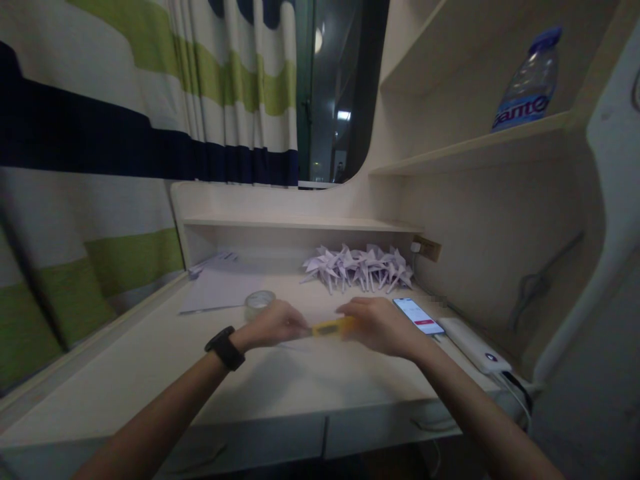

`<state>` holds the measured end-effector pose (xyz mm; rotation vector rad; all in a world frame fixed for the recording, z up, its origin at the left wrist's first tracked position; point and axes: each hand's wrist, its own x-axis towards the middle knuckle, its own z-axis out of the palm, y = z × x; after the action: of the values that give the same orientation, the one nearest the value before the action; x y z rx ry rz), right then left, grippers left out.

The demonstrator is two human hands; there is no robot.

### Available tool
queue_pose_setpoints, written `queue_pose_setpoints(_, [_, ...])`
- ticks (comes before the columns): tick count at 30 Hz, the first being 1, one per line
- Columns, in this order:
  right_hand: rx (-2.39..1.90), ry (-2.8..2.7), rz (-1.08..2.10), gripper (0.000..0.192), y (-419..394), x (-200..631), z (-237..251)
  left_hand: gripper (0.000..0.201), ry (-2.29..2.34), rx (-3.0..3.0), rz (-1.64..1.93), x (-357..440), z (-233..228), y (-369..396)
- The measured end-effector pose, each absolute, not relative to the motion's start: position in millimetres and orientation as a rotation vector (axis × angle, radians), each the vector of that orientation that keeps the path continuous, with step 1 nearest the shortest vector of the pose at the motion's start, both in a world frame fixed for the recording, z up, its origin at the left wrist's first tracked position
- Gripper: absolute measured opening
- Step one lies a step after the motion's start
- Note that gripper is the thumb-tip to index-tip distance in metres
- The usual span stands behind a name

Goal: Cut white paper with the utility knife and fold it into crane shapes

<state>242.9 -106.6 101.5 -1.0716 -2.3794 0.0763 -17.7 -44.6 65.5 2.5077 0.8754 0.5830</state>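
Two bare hands, my left hand [285, 325] and my right hand [375, 323], are close together over a pale surface [145, 353], a blurred yellow item [329, 328] spanning the gap between them. From the head view, the right hand is curled closed on the item's right end. The left fingertips lie right by its other end; blur stops me telling whether they are clamped on it.

I judge the step to be handling this item with both hands. It could be a cutter, though I can't be sure, so I would treat the left end as sharp: firm right grip, left fingertips clear of the tip, slow movements, the item kept level over bare surface.

Just beside the left hand stands a roll of tape [251, 312]; I'd mind that knuckle clearance. Beyond the right hand, a cluster of folded paper pinwheels [357, 267] looks easily crushed, and a lit phone [419, 317] lies near the right wrist.
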Motion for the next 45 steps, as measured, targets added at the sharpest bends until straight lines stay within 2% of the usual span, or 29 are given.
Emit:
queue_pose_setpoints(3, [-0.858,-1.861,0.537,0.058,-88,246,90,0.026,0.91,2.361,0.701,-18,66,-40])
queue_pose_setpoints(6, [-0.62,-1.497,0.948,0.061,-70,236,67,0.027,0.94,2.227,0.83,-13,61,-37])
queue_pose_setpoints(9, [-0.672,-1.51,1.105,0.057,-56,219,48,0.027,0.925,2.184,0.85,-2,52,-35])
queue_pose_setpoints(14, [-0.937,-1.679,1.019,0.035,-41,208,37,0.028,0.987,2.299,0.851,11,34,-30])
queue_pose_setpoints(18, [-1.015,-1.459,1.001,0.037,-33,221,35,0.032,1.101,2.553,0.863,3,15,-30])
queue_pose_setpoints(20, [-0.995,-1.304,1.044,0.039,-30,228,29,0.032,1.128,2.728,0.755,-6,2,-34])
queue_pose_setpoints(26, [-0.951,-1.122,1.167,0.036,-32,233,-1,0.031,0.874,2.932,0.493,-24,-14,-57])
queue_pose_setpoints(33, [-0.974,-1.34,1.122,0.029,-48,230,-7,0.028,1.015,2.905,0.646,-22,-15,-65])
queue_pose_setpoints(45, [-0.998,-1.489,1.039,0.023,-56,226,-13,0.025,0.861,2.916,0.679,-27,-24,-55])
